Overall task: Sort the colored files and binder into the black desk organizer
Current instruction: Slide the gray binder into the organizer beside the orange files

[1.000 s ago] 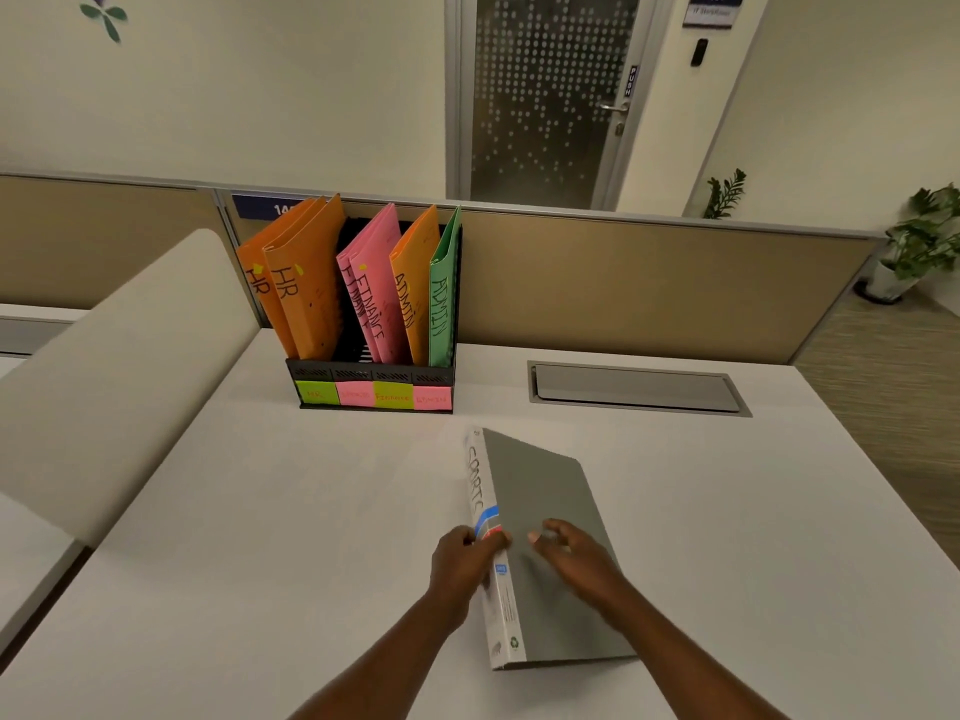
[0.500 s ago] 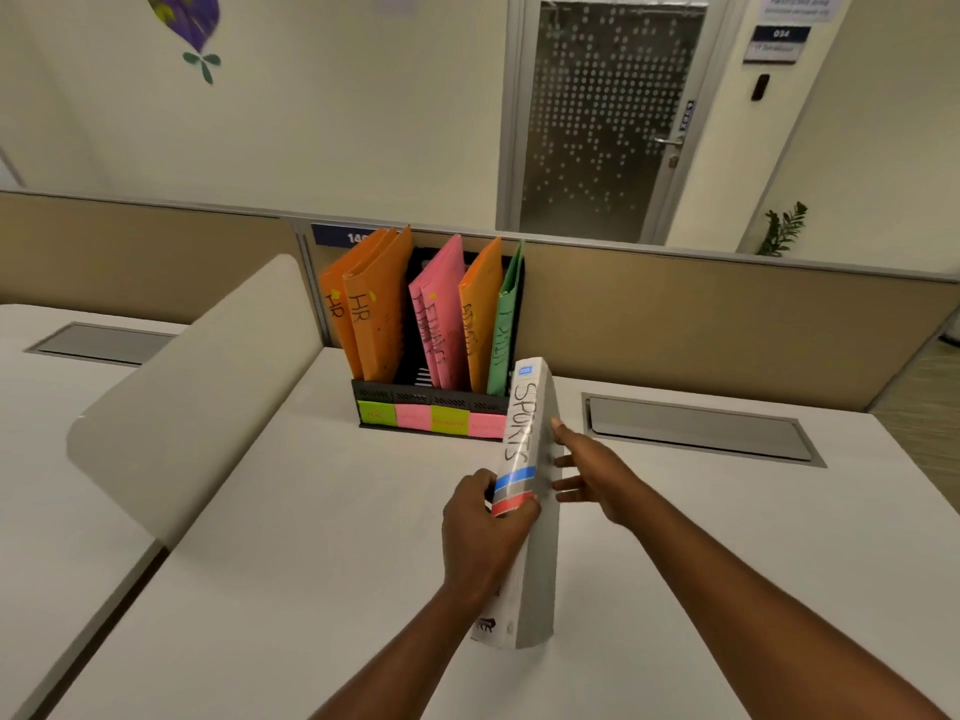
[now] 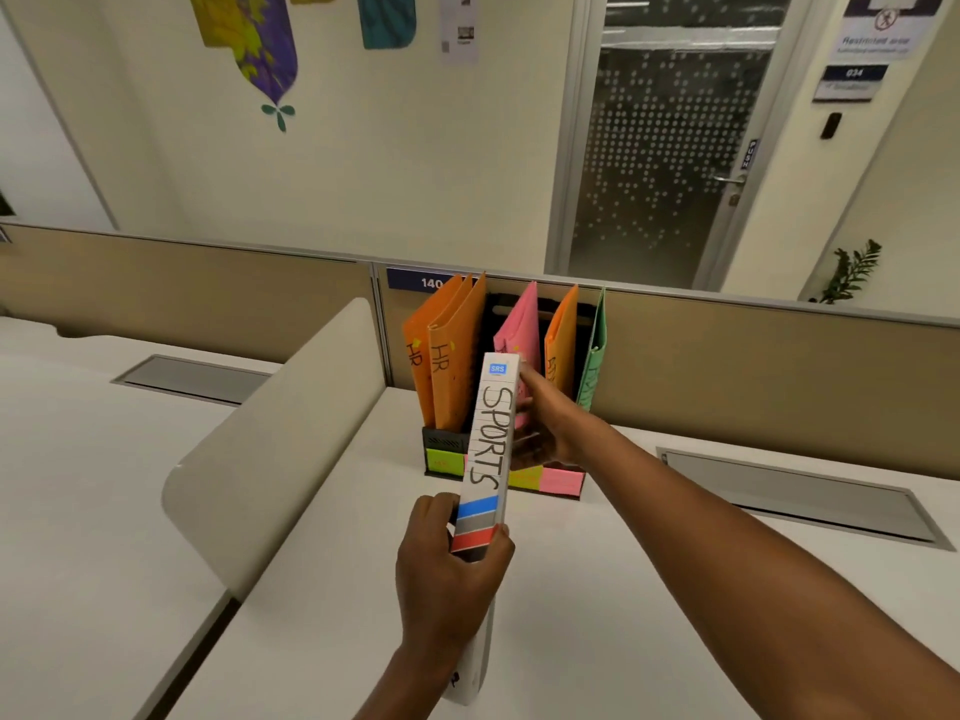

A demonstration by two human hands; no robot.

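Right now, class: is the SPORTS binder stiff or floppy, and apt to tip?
Probably stiff: the binder looks straight though the left hand grips only its lower spine. Likely tippy: tall, narrow, with the right hand touching its side.

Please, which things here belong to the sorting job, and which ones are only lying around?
Part of the job: SPORTS binder, gripped by the left hand with the right hand against its side; black desk organizer; orange files, pink file and green file standing in it.
Only lying about: desk divider, cable hatch, plant, door.
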